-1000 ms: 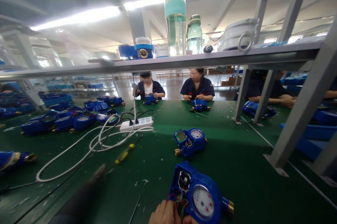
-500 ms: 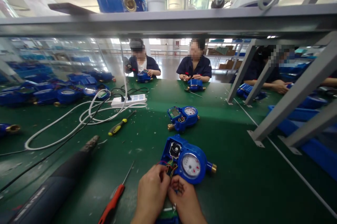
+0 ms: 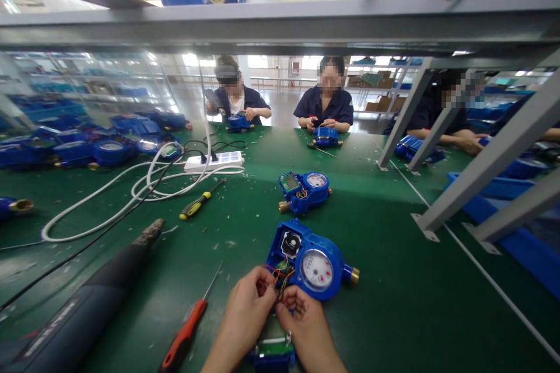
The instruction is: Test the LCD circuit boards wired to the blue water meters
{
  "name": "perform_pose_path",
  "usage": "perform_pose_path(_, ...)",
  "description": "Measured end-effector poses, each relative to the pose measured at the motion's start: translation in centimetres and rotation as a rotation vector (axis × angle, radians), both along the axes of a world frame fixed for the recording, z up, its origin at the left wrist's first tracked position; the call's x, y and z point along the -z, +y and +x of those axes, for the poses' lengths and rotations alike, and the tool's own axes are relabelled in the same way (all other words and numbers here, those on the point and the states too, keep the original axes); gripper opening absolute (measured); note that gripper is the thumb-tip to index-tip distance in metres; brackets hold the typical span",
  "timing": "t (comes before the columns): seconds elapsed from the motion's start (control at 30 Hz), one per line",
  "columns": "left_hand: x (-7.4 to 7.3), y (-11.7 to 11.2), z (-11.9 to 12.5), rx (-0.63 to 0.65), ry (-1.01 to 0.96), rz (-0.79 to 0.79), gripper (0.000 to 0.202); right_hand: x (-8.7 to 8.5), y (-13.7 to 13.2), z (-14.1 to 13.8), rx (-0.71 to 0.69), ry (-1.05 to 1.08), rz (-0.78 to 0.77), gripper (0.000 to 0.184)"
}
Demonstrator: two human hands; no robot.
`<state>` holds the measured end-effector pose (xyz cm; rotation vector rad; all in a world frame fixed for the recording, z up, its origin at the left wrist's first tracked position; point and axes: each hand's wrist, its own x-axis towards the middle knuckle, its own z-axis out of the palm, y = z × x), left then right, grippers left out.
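A blue water meter lies before me on the green bench, with a white round dial and an open compartment beside it. Thin coloured wires come out of that compartment. My left hand pinches some of them between thumb and fingers. My right hand, its fingers curled, pinches wires close to the left fingertips; the exact ends are hidden. Below and between my wrists lies a green circuit board in a blue cover, partly covered by the hands.
A red screwdriver and a dark heat gun lie at left. Beyond are a yellow-black screwdriver, a white power strip with looped cables and another open meter. Grey shelf legs stand right; co-workers sit opposite.
My hands have shifted slightly, the left one turning to show red wire at its fingers. More of the circuit board shows between the wrists. The camera view has tilted a little downward.
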<state>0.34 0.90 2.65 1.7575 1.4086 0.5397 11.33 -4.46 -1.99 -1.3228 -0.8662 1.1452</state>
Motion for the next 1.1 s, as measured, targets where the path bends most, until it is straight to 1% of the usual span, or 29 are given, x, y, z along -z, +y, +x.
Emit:
perform_pose_path(0.1, -0.2, -0.1, 0.2, -0.016, -0.015, -0.004, 0.014, 0.1, -0.1, -0.1, 0.011, -0.041, -0.005, 0.007)
perform_pose_path(0.17, -0.2, 0.0, 0.3, -0.021, -0.037, -0.007, 0.016, 0.2, -0.6, -0.2, 0.022, -0.077, -0.027, 0.012)
perform_pose_path(0.23, -0.2, 0.0, 0.3, -0.022, -0.072, -0.014, 0.019, 0.3, -1.4, -0.1, 0.082, -0.226, -0.009, 0.017)
perform_pose_path(0.27, -0.2, 0.1, 0.3, -0.022, -0.094, -0.018, 0.020, 0.2, -1.9, 0.0, 0.128, -0.356, 0.033, 0.019)
perform_pose_path(0.33, 0.0, 0.2, 0.2, -0.025, -0.143, -0.028, 0.022, -0.3, -2.6, 0.3, 0.201, -0.673, 0.186, 0.020)
perform_pose_path(0.4, 0.3, 0.3, 0.1, -0.023, -0.201, -0.043, 0.024, -1.3, -2.9, 0.9, 0.181, -0.939, 0.379, 0.019)
perform_pose_path(0.47, 0.7, 0.3, 0.0, -0.016, -0.270, -0.062, 0.025, -2.8, -2.6, 1.5, 0.127, -1.122, 0.575, 0.017)
perform_pose_path(0.5, 0.9, 0.3, -0.1, -0.012, -0.306, -0.073, 0.026, -3.5, -2.3, 1.7, 0.165, -1.179, 0.619, 0.017)
perform_pose_path(0.53, 1.1, 0.4, -0.1, -0.010, -0.343, -0.083, 0.026, -4.2, -1.8, 1.8, 0.194, -1.221, 0.622, 0.016)
perform_pose_path(0.6, 1.5, 0.4, -0.1, -0.012, -0.407, -0.099, 0.026, -5.3, -0.8, 1.9, 0.236, -1.283, 0.567, 0.015)
perform_pose_path(0.67, 1.7, 0.4, 0.0, -0.015, -0.454, -0.105, 0.025, -5.8, 0.1, 1.8, 0.231, -1.325, 0.495, 0.015)
perform_pose_path(0.73, 1.8, 0.4, 0.0, -0.021, -0.483, -0.098, 0.023, -5.9, 0.8, 1.6, 0.184, -1.366, 0.448, 0.017)
perform_pose_path(0.83, 1.8, 0.5, 0.1, -0.030, -0.499, -0.082, 0.021, -5.7, 1.2, 1.5, 0.124, -1.411, 0.426, 0.018)
perform_pose_path(1.0, 2.4, 0.3, 0.2, -0.057, -0.481, -0.057, 0.018, -5.4, 1.3, 1.6, 0.101, -1.420, 0.435, 0.025)
perform_pose_path(1.1, 2.8, 0.3, 0.2, -0.067, -0.464, -0.048, 0.016, -5.4, 1.4, 1.5, 0.103, -1.440, 0.433, 0.024)
